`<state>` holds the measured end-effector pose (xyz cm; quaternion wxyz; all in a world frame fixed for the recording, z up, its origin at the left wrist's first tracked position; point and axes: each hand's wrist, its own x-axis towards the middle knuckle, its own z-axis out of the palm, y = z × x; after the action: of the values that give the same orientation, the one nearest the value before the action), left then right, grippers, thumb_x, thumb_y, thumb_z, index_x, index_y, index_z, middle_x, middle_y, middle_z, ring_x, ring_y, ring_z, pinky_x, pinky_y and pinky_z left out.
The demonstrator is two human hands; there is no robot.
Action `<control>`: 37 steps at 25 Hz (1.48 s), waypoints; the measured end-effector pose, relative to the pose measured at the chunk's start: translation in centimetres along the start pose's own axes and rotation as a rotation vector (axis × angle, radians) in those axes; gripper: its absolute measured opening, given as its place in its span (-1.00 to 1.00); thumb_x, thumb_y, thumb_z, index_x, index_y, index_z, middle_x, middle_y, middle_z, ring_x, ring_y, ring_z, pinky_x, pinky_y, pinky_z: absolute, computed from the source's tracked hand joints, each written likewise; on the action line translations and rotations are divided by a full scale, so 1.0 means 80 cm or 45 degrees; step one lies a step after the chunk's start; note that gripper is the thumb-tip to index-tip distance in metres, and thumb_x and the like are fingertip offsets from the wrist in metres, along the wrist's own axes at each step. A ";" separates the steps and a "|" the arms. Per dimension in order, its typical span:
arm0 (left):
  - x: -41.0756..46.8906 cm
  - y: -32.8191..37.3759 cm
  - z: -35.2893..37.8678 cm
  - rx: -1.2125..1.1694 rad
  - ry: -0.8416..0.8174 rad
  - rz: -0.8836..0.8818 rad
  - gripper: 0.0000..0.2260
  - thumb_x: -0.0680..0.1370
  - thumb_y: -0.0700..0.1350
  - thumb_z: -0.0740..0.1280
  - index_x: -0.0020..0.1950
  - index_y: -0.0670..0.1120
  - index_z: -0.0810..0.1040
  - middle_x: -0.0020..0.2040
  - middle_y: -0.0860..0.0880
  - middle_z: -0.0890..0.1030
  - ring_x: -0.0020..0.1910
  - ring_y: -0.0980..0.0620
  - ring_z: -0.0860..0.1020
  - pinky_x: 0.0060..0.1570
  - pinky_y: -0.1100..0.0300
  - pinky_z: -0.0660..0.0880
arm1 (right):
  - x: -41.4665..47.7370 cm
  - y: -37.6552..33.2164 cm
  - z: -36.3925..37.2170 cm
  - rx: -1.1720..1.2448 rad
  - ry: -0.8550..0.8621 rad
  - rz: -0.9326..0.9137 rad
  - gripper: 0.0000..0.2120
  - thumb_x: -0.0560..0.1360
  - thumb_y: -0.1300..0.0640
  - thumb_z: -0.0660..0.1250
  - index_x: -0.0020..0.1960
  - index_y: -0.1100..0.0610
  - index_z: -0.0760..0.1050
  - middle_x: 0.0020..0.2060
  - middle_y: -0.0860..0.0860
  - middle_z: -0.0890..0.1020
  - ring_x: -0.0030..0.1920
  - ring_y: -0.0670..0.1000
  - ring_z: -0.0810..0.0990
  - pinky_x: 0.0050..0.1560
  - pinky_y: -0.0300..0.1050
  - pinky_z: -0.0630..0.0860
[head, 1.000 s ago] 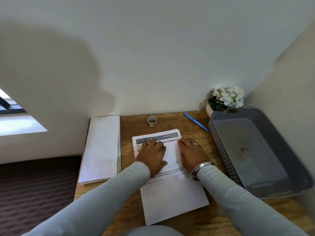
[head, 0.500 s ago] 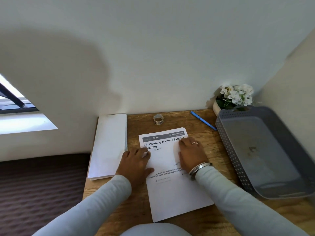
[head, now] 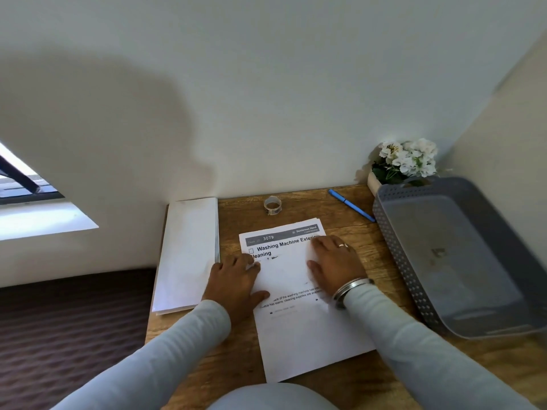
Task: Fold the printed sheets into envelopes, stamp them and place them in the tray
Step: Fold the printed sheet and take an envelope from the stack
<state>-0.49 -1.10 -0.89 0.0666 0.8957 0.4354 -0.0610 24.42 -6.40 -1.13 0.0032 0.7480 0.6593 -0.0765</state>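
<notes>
A printed sheet (head: 299,329) headed "Washing Machine Exterior Cleaning" lies flat on the wooden desk (head: 236,220), on top of other sheets whose edges show at its far end. My left hand (head: 236,284) lies at the sheet's left edge, fingers on the paper. My right hand (head: 334,263), with a ring and a bangle, rests flat on the sheet's right half. A white stack of envelopes (head: 188,253) sits to the left of the sheet. The grey perforated tray (head: 396,253) stands at the right, tilted, with nothing in it.
A small tape roll (head: 272,205) stands behind the sheet near the wall. A blue pen (head: 350,205) lies at the back right. A pot of white flowers (head: 405,161) fills the corner behind the tray. Walls close the desk at the back and right.
My left hand has slid from the middle of the sheet to its left edge, uncovering the heading. The right hand has stayed in place. The camera view has shifted slightly.
</notes>
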 end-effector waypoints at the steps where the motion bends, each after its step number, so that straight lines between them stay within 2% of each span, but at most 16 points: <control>1: 0.003 0.006 -0.006 0.018 -0.042 -0.030 -0.33 0.50 0.38 0.24 0.48 -0.01 0.38 0.45 -0.03 0.38 0.42 -0.12 0.33 0.38 -0.12 0.32 | 0.001 0.008 -0.004 -0.004 -0.020 0.026 -0.44 0.59 -0.14 0.17 0.52 0.07 0.27 0.45 0.01 0.37 0.45 0.12 0.30 0.39 0.09 0.34; 5: 0.022 0.023 -0.024 -0.018 -0.203 -0.182 -0.24 0.40 0.41 0.35 0.45 0.01 0.31 0.40 -0.04 0.43 0.35 -0.13 0.43 0.35 -0.11 0.37 | 0.002 0.007 -0.004 0.037 -0.068 0.067 -0.31 0.53 -0.30 0.19 0.51 0.07 0.24 0.47 0.03 0.33 0.46 0.12 0.27 0.42 0.12 0.28; 8: 0.035 0.024 -0.032 -0.076 -0.286 -0.247 -0.22 0.32 0.39 0.44 0.40 0.03 0.35 0.35 -0.01 0.49 0.31 -0.11 0.47 0.30 -0.07 0.40 | 0.006 0.006 -0.008 0.065 -0.142 0.074 -0.19 0.45 -0.40 0.23 0.53 0.04 0.20 0.49 0.04 0.28 0.49 0.14 0.23 0.46 0.16 0.24; 12: 0.039 0.026 -0.035 -0.156 -0.320 -0.271 -0.27 0.28 0.35 0.50 0.33 0.06 0.40 0.31 0.03 0.49 0.30 -0.06 0.46 0.28 -0.01 0.42 | 0.012 0.003 -0.023 0.078 -0.264 0.014 -0.16 0.40 -0.36 0.33 0.55 -0.05 0.15 0.54 0.03 0.18 0.53 0.16 0.14 0.51 0.17 0.11; 14: 0.036 0.022 -0.030 -0.292 -0.255 -0.291 -0.44 0.29 0.27 0.53 0.17 0.13 0.42 0.23 0.06 0.54 0.21 -0.04 0.51 0.21 0.03 0.47 | 0.013 -0.008 -0.029 0.049 -0.265 -0.131 -0.21 0.40 -0.29 0.36 0.53 -0.10 0.19 0.53 -0.01 0.23 0.53 0.12 0.15 0.53 0.19 0.06; 17: 0.028 0.015 -0.017 -0.725 -0.124 -0.325 -0.67 0.37 0.09 0.55 -0.04 0.15 0.44 0.09 0.13 0.63 -0.03 0.04 0.59 0.01 0.11 0.59 | 0.012 -0.031 -0.037 0.161 -0.255 -0.219 -0.47 0.46 -0.18 0.36 0.41 -0.12 0.40 0.41 -0.06 0.46 0.45 0.04 0.34 0.54 0.18 0.02; 19: 0.023 0.014 -0.015 -0.932 -0.020 -0.291 -0.80 0.43 0.03 0.53 -0.07 0.15 0.52 0.02 0.17 0.64 -0.09 0.11 0.60 -0.02 0.07 0.64 | 0.011 -0.040 -0.043 0.340 -0.192 -0.236 -0.67 0.53 -0.09 0.35 0.27 -0.08 0.55 0.27 -0.07 0.59 0.33 0.03 0.47 0.48 0.07 0.18; 21: 0.021 0.012 -0.022 -1.085 0.081 -0.239 -0.89 0.49 -0.02 0.50 -0.13 0.16 0.60 -0.01 0.19 0.66 -0.10 0.11 0.62 -0.03 0.07 0.65 | 0.008 -0.043 -0.053 0.541 -0.168 -0.227 -0.81 0.56 -0.01 0.35 0.14 -0.04 0.63 0.10 -0.06 0.67 0.16 0.02 0.59 0.25 -0.06 0.43; 22: 0.020 0.013 -0.028 -1.168 0.119 -0.216 -0.90 0.51 -0.05 0.48 -0.13 0.15 0.63 -0.04 0.19 0.67 -0.10 0.11 0.64 -0.05 0.09 0.66 | 0.007 -0.045 -0.059 0.624 -0.164 -0.213 -0.84 0.57 0.02 0.35 0.11 -0.02 0.64 0.03 -0.06 0.68 0.08 0.01 0.61 0.14 -0.10 0.49; 25: 0.022 0.012 -0.050 -1.277 0.228 -0.131 -0.93 0.53 -0.09 0.46 -0.10 0.08 0.72 -0.16 0.18 0.70 -0.17 0.16 0.65 -0.12 0.16 0.65 | 0.006 -0.055 -0.074 0.784 -0.082 -0.219 -0.90 0.58 0.07 0.33 0.00 -0.01 0.63 -0.12 -0.09 0.66 -0.07 -0.04 0.60 -0.02 -0.11 0.51; 28: 0.024 0.013 -0.075 -1.341 0.352 -0.092 -0.96 0.50 -0.10 0.50 -0.08 0.03 0.74 -0.19 0.16 0.71 -0.19 0.19 0.65 -0.17 0.24 0.62 | 0.009 -0.060 -0.089 0.843 -0.004 -0.250 -0.89 0.59 0.08 0.32 -0.10 -0.05 0.58 -0.25 -0.16 0.60 -0.19 -0.15 0.54 -0.19 -0.25 0.39; 31: 0.027 0.006 -0.094 -1.342 0.352 -0.057 -0.96 0.48 -0.10 0.52 -0.09 0.03 0.75 -0.19 0.15 0.72 -0.18 0.19 0.66 -0.16 0.29 0.59 | 0.012 -0.055 -0.099 0.840 0.014 -0.271 -0.89 0.60 0.08 0.32 -0.07 0.00 0.60 -0.21 -0.13 0.64 -0.17 -0.18 0.55 -0.20 -0.34 0.36; 34: 0.027 -0.009 -0.103 -1.361 0.366 -0.097 -0.94 0.48 -0.09 0.52 -0.06 0.00 0.75 -0.17 0.14 0.73 -0.17 0.19 0.66 -0.13 0.28 0.60 | 0.012 -0.037 -0.101 0.865 0.035 -0.239 -0.87 0.59 0.09 0.34 -0.09 0.06 0.63 -0.18 -0.09 0.67 -0.14 -0.12 0.60 -0.14 -0.25 0.45; 37: 0.024 -0.028 -0.103 -1.363 0.395 -0.163 -0.92 0.48 -0.05 0.52 -0.05 0.02 0.75 -0.16 0.15 0.72 -0.17 0.19 0.66 -0.12 0.28 0.59 | 0.009 -0.009 -0.104 0.843 0.015 -0.174 -0.84 0.58 0.09 0.35 -0.18 -0.03 0.58 -0.21 -0.11 0.66 -0.16 -0.10 0.60 -0.13 -0.20 0.47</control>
<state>-0.65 3.15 6.74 0.4434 0.7072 0.4638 0.2970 24.72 -4.70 7.06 -0.2486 0.6631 0.6472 -0.2822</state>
